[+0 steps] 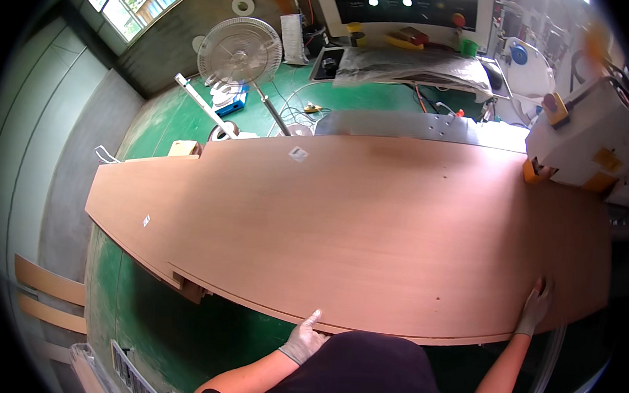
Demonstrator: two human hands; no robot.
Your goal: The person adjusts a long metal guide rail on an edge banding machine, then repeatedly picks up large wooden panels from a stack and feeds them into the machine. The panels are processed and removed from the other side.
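A large light-brown wood panel (306, 224) lies flat in front of me. Two small white labels are stuck on it, one label (299, 154) near the far edge and the other label (146, 220) toward the left end. My left hand (305, 340), in a pale glove, grips the panel's near edge, thumb on top and the other fingers mostly hidden below. Farther right, my gloved right hand (535, 308) rests on the panel's surface with its fingers stretched forward; nothing shows in it.
At the far right, a white machine head (581, 139) with orange parts stands over the panel. Behind it are a metal bed (418, 126), a plastic-covered console (414, 68) and a standing fan (241, 52). Narrow boards (50, 281) stand by the left wall, near a grey rack (134, 376).
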